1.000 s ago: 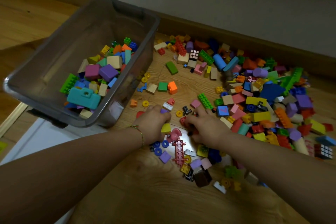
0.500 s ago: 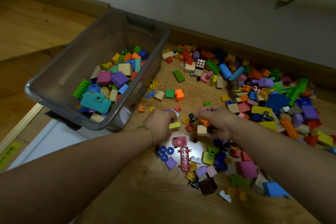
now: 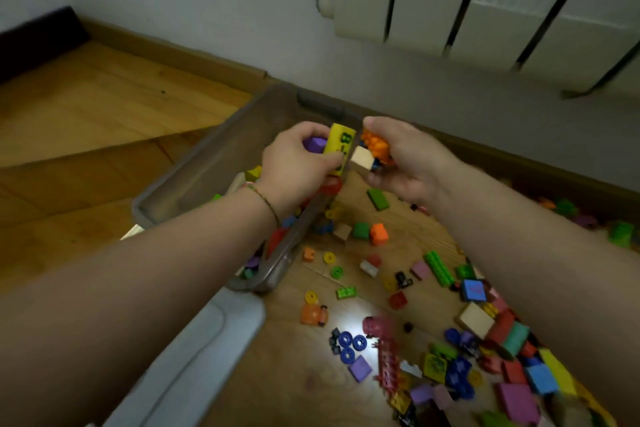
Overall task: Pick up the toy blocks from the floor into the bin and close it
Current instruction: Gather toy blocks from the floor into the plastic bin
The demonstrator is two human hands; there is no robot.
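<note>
My left hand (image 3: 296,166) grips a yellow block (image 3: 339,146) and a purple block (image 3: 315,143), raised above the right rim of the clear grey bin (image 3: 194,180). My right hand (image 3: 405,159) holds an orange studded brick (image 3: 377,146) and a cream cube (image 3: 361,159) right beside it, over the bin's edge. My forearms hide most of the bin's inside; a few blocks show there. Many coloured toy blocks (image 3: 440,267) lie scattered on the wooden floor to the right and in front.
A grey lid (image 3: 194,357) lies on the floor in front of the bin. A white radiator (image 3: 485,10) hangs on the wall behind. A wooden skirting board (image 3: 173,55) runs along the wall. Bare wooden floor (image 3: 86,114) stretches to the left.
Both hands have lifted from the floor with blocks in them and moved up and left, to over the bin's right edge. The camera has tilted up toward the wall.
</note>
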